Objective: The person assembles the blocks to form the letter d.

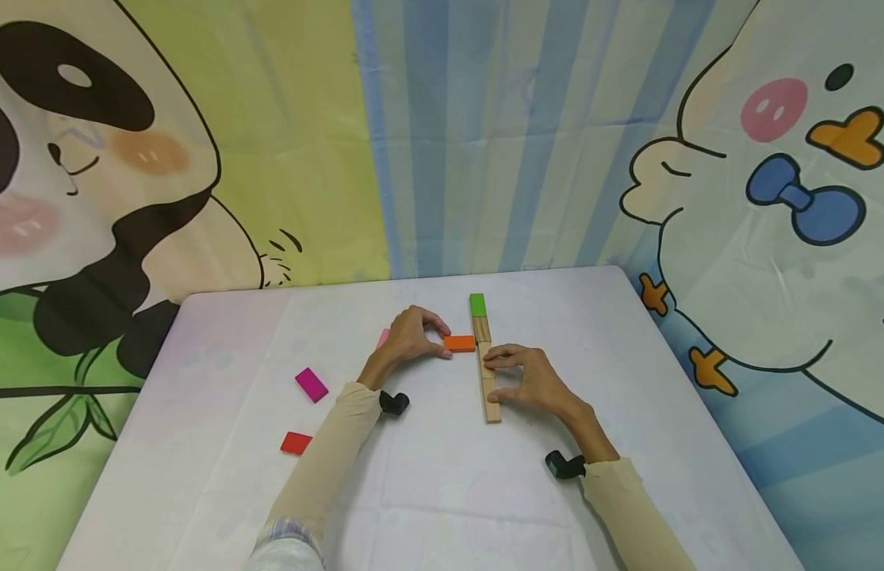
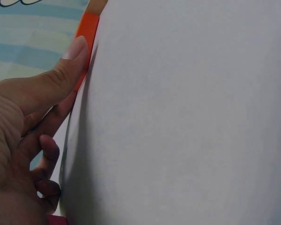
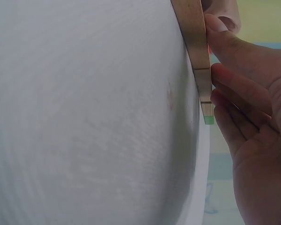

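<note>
A straight row of plain wooden blocks [image 1: 492, 410] lies on the table, capped at its far end by a green block [image 1: 477, 304]. From the left, an orange block [image 1: 459, 343] meets the row's side at a right angle. My left hand [image 1: 411, 335] pinches its outer end; in the left wrist view the thumb lies against the orange block [image 2: 88, 28]. On the row's right side, my right hand [image 1: 533, 381] touches the wood with thumb and fingertips. The right wrist view shows those fingers fairly straight along the wooden blocks [image 3: 191, 28].
Left of the row, loose blocks lie on the white table [image 1: 442, 492]: a magenta block [image 1: 311, 385], a red block [image 1: 296, 443] partly behind my left sleeve, and a pink block [image 1: 382, 339] mostly hidden by my left hand. A cartoon-printed curtain [image 1: 484, 135] hangs behind.
</note>
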Motion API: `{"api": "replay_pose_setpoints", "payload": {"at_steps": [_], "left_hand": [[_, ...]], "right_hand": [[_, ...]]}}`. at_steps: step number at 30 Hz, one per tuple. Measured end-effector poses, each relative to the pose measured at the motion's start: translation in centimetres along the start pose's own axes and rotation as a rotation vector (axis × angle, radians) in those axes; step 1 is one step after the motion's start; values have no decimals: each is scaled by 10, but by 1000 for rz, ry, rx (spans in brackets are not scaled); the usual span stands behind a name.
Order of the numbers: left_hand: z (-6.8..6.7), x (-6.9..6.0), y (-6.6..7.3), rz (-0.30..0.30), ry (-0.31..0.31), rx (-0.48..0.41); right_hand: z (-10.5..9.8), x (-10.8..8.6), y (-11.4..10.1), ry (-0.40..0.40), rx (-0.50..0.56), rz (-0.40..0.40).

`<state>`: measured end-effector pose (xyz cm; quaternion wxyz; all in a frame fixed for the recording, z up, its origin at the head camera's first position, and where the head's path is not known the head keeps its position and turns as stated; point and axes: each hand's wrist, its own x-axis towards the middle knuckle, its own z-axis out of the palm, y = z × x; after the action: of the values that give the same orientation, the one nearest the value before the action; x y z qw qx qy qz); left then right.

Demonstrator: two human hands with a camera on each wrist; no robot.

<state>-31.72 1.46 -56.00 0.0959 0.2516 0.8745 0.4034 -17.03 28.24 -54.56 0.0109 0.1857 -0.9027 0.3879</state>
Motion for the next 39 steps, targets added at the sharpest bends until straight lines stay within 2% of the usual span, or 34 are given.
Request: {"api": "replay_pose_setpoints", "payload": {"at_steps": [23,39], "left_hand": [[3,2,2,-10,-7,9],[2,2,2,9,-13,15]], "right_hand": [[0,0,2,8,-6,-9],[0,0,1,1,1,7]]}}
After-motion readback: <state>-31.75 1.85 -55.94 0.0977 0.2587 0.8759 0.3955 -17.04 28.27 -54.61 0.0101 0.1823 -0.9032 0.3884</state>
